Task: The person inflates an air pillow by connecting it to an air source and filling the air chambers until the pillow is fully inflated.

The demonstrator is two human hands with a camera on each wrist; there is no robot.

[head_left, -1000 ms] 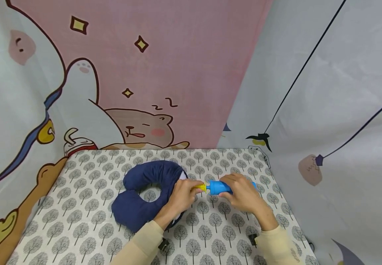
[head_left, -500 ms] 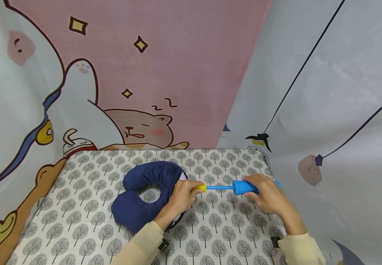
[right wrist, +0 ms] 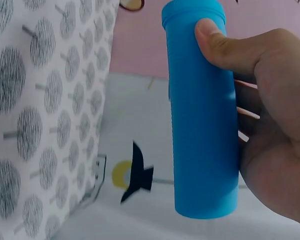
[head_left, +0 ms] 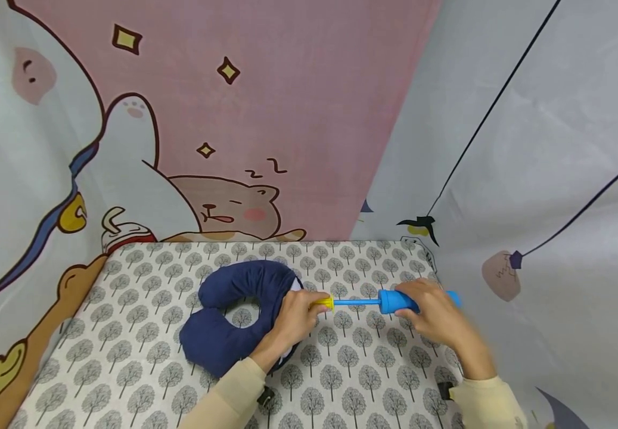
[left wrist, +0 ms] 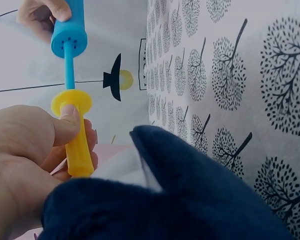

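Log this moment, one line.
left hand: grips yellow piece; right hand: grips blue cylinder; blue rod: exposed between them; navy pillow: by left hand

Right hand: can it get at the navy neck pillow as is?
Probably not easily. The right hand is wrapped round the blue cylinder, and the left hand, gripping the yellow handle, sits between it and the navy neck pillow.

We're in a snug, cloth-hung corner — a tree-print worktop [head_left: 335, 381] with its far edge up against a pink hanging [head_left: 309, 113] where a cartoon animal [head_left: 228, 205] dozes, its right edge flanked by a pale, creased sheet [head_left: 561, 185] — playful, homely decor, but home or studio, can't tell!
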